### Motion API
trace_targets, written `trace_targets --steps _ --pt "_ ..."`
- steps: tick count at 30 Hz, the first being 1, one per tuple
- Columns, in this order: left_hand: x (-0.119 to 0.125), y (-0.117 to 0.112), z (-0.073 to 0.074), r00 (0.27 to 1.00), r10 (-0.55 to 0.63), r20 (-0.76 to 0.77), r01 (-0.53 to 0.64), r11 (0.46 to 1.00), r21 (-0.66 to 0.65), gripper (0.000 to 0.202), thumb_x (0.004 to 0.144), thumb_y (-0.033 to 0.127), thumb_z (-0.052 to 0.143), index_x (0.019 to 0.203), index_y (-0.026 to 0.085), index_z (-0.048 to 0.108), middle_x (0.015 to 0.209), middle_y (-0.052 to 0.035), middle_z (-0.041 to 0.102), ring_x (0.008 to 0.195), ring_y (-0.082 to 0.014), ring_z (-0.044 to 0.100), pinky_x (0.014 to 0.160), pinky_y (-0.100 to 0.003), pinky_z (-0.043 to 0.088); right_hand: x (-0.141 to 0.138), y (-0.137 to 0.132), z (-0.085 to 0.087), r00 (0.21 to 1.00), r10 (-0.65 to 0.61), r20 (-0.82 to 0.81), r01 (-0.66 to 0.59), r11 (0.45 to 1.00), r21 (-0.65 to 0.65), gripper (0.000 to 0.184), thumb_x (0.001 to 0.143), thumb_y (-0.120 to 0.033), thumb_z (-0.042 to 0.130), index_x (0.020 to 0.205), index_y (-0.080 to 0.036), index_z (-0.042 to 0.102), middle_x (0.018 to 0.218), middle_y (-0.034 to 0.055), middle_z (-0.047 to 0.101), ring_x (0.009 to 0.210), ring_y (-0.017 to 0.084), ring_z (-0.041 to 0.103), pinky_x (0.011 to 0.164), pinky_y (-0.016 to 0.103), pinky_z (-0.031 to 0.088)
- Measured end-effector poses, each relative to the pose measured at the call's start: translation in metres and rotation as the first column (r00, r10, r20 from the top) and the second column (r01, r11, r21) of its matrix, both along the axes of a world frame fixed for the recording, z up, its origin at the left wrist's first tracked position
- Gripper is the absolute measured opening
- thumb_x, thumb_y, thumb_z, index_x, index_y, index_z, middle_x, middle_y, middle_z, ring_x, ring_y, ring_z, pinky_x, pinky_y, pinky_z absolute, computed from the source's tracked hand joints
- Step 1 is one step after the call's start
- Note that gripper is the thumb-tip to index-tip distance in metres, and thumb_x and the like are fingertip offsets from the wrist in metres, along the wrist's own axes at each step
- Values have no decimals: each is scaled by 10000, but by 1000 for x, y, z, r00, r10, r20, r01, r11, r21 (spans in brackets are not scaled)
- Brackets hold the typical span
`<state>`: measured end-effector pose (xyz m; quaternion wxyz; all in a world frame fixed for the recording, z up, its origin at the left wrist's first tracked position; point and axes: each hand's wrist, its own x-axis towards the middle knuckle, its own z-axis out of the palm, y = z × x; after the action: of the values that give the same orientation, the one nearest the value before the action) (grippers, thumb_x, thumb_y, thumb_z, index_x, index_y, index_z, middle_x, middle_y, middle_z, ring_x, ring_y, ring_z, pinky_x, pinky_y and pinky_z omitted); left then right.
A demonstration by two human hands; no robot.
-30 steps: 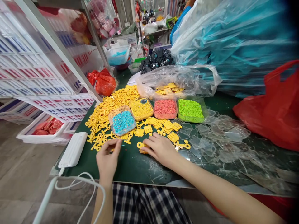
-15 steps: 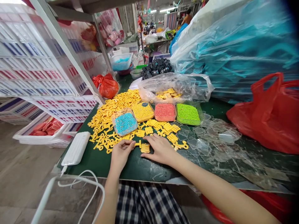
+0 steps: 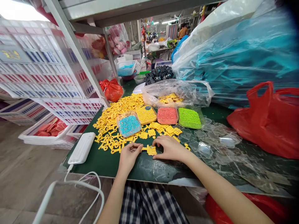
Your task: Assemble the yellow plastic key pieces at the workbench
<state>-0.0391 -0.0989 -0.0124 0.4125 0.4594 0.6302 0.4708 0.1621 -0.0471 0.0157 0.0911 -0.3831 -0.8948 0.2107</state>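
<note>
My left hand point(image 3: 131, 156) pinches the end of a small yellow stem point(image 3: 144, 149) between thumb and fingertips. The stem's other end meets a flat yellow pronged piece point(image 3: 152, 150) close above the table. My right hand point(image 3: 171, 148) curves around this piece from the right, with forefinger at its upper edge and thumb at its lower edge. Loose yellow ring-ended stems point(image 3: 109, 137) lie to the left, and more flat yellow pronged pieces point(image 3: 161, 126) lie behind my hands. Whether the stem sits inside the pronged piece, I cannot tell.
Trays of blue point(image 3: 129, 126), yellow point(image 3: 146, 114), red point(image 3: 167, 115) and green beads point(image 3: 189, 117) stand behind my hands. A white power bank point(image 3: 82, 148) lies left. Clear plastic sheets point(image 3: 212, 146) and a red bag point(image 3: 266, 121) are right. Metal rack legs point(image 3: 79, 53) rise at left.
The view has shifted slightly. The yellow stem and the pronged piece, with a small gap between them before, now meet. My right hand has moved right, its fingertips at the piece's right end.
</note>
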Motion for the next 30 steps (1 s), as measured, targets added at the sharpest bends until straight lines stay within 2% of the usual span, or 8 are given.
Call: trace_targets --steps 7,16,22,26,30 --pt "3 3 2 999 7 -47 -9 998 -55 326 602 463 743 665 151 675 597 -32 679 567 -167 636 570 -250 484 0 -1 -2 1000 -21 -11 21 1000 9 338 698 -407 788 898 -187 627 883 27 625 853 196 552 703 285 358" --pt "0 2 6 997 -49 -65 40 989 -141 370 583 504 715 670 148 668 587 -34 655 551 -164 601 544 -250 441 -6 -2 -6 998 -59 -20 59 998 14 329 712 -418 778 858 -181 603 862 28 624 829 193 558 675 276 349" --pt "1 7 6 969 -86 -231 57 990 -131 317 650 472 649 663 156 672 561 -30 656 508 -164 582 499 -240 373 -9 -5 -9 996 -76 -44 77 997 13 308 739 -404 760 862 -186 581 886 29 632 845 197 572 694 284 365" --pt "1 10 5 955 -74 -287 42 993 -115 249 663 415 641 648 167 658 606 -40 677 556 -186 619 536 -258 423 -9 -7 -9 996 -77 -40 78 996 31 298 750 -403 751 851 -191 567 869 25 631 819 196 575 672 283 360" --pt "1 9 2 940 -103 -325 98 995 -32 217 691 388 635 660 174 650 655 -39 670 578 -174 600 550 -264 443 -10 -8 -10 996 -78 -44 80 996 43 297 757 -406 745 849 -194 558 870 24 632 819 198 580 665 285 359"
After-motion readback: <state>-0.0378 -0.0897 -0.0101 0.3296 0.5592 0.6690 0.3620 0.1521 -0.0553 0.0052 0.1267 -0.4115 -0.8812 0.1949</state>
